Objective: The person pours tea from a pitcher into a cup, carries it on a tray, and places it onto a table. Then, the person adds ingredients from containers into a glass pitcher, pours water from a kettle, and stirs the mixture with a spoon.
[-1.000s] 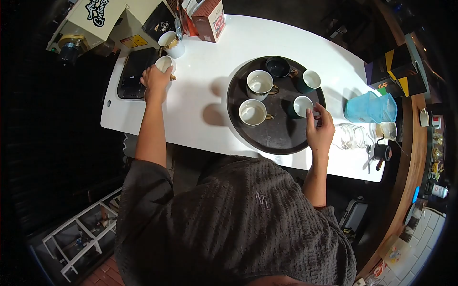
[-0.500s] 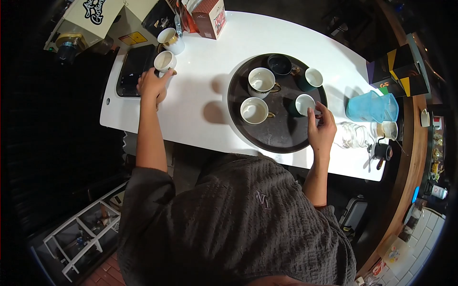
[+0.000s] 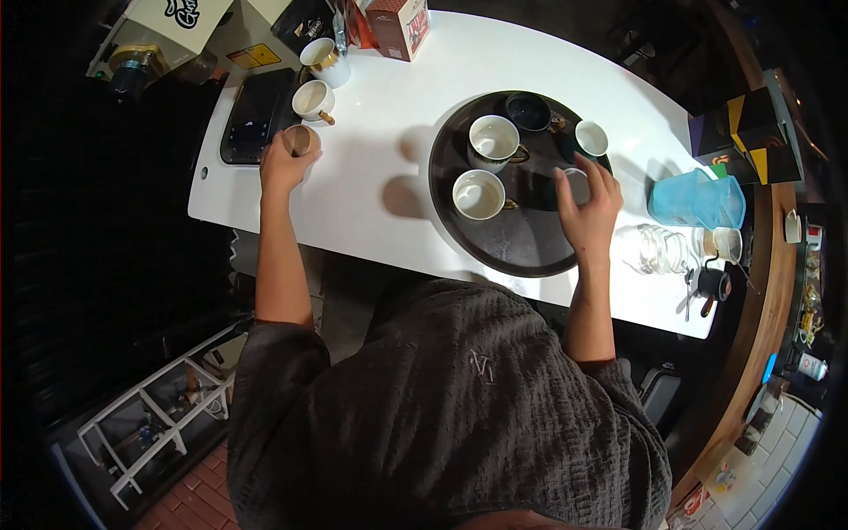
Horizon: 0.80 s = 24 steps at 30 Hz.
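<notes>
Small round tan-brown cup, material unclear, is sitting in the left hand, toward the worktop's left edge; can't tell whether its base is touching down. Left fingers are curving around its side, part closed, gripping it. Dark green cup with white inside is standing at the right hand, on the right side of a big round dark brown tray. Right fingers and thumb are spreading wide around its rim; can't tell if they are actually touching.

Same tray is also carrying a second dark green cup with white inside beyond the hand, a black cup toward the far rim, and two white cups with gold handles on the left side, one behind the other.

Beside the left hand, a flat black scale is lying along the worktop's left edge. Just beyond the held cup, a white cup with gold handle is standing, then a white-and-gold mug. A red-brown printed box is standing at the far edge. Toward the right edge, a translucent blue pitcher is standing; a clear glass vessel and a metal spoon are sitting toward the near right corner.
</notes>
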Available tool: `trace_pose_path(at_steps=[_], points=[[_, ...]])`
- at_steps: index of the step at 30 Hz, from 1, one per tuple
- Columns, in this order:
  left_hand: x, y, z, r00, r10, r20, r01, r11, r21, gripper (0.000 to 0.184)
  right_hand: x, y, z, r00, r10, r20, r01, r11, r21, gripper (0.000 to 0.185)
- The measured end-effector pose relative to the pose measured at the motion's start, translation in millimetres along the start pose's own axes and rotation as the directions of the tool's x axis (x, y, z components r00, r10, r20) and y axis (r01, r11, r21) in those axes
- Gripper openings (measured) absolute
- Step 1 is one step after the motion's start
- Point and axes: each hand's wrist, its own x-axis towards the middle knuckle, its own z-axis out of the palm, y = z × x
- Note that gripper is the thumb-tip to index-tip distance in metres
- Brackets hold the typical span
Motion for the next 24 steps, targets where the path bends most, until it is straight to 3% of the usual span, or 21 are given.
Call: trace_pose_path(at_steps=[1,3,4,6,7,9,10,11,12,14,16,18,19,22,24], points=[[3.2,-1.2,2.6,1.000,0.010,-0.002,-0.010,1.000,-0.007,0.090,8.4,-6.4,1.8,1.000,0.002,-0.001,-0.002,1.000,-0.001,0.034],[7.5,-2.4,6.3,1.000,0.023,-0.004,-0.023,1.000,-0.013,0.089,25.1,-18.1,7.4,0.985,-0.032,0.167,-0.016,0.960,0.278,0.041],[9.0,-1.9,6.9,1.000,0.015,0.011,-0.015,0.999,-0.040,0.089,30.2,-21.4,13.3,0.986,-0.032,0.164,-0.014,0.961,0.278,0.041],[9.8,-2.5,9.3,1.000,0.010,0.023,-0.009,0.998,-0.068,0.089,41.7,-25.4,24.5,0.939,-0.107,0.326,-0.010,0.941,0.338,0.059],[8.0,-2.2,11.8,1.000,0.026,-0.011,-0.027,0.996,-0.081,0.089,47.6,-20.8,33.6,0.940,-0.109,0.323,-0.007,0.941,0.339,0.059],[2.7,-0.3,9.2,0.998,0.039,-0.052,-0.044,0.994,-0.096,0.089,54.8,-13.1,52.5,0.817,-0.245,0.522,0.102,0.953,0.287,0.077],[-5.9,9.5,3.6,0.978,0.148,-0.146,-0.153,0.988,-0.025,0.087,58.2,-19.7,49.4,0.779,-0.261,0.570,0.204,0.965,0.162,0.082],[-15.6,20.3,-0.2,0.939,0.260,-0.227,-0.254,0.966,0.056,0.085,61.2,-23.8,50.0,0.779,-0.258,0.572,0.205,0.966,0.156,0.082],[-27.8,35.4,-5.1,0.940,0.260,-0.221,-0.256,0.965,0.051,0.085,64.1,-26.6,52.4,0.754,-0.248,0.609,0.160,0.968,0.195,0.083],[-57.2,72.1,-14.3,0.899,0.416,0.138,-0.297,0.810,-0.506,0.079,65.6,-26.2,56.5,0.726,-0.234,0.646,0.108,0.967,0.230,0.084],[-87.5,105.9,-11.3,0.728,0.631,0.269,-0.373,0.693,-0.617,0.076,66.5,-23.6,60.5,0.722,-0.235,0.651,0.049,0.956,0.291,0.085],[-113.2,136.9,1.9,0.607,0.752,0.257,-0.506,0.615,-0.605,0.077,66.2,-22.3,62.7,0.724,-0.235,0.648,0.049,0.955,0.292,0.085],[-123.1,149.2,8.8,0.615,0.735,0.286,-0.487,0.639,-0.595,0.082,64.8,-21.4,63.4,0.727,-0.234,0.646,0.046,0.955,0.293,0.085],[-136.2,165.2,41.4,0.572,0.802,0.172,-0.627,0.563,-0.539,0.081,64.2,-16.0,64.8,0.726,-0.262,0.636,0.040,0.939,0.341,0.085],[-142.5,173.6,53.0,0.662,0.712,0.235,-0.464,0.636,-0.617,0.076,63.0,-13.0,65.5,0.731,-0.270,0.627,0.033,0.931,0.363,0.084]])
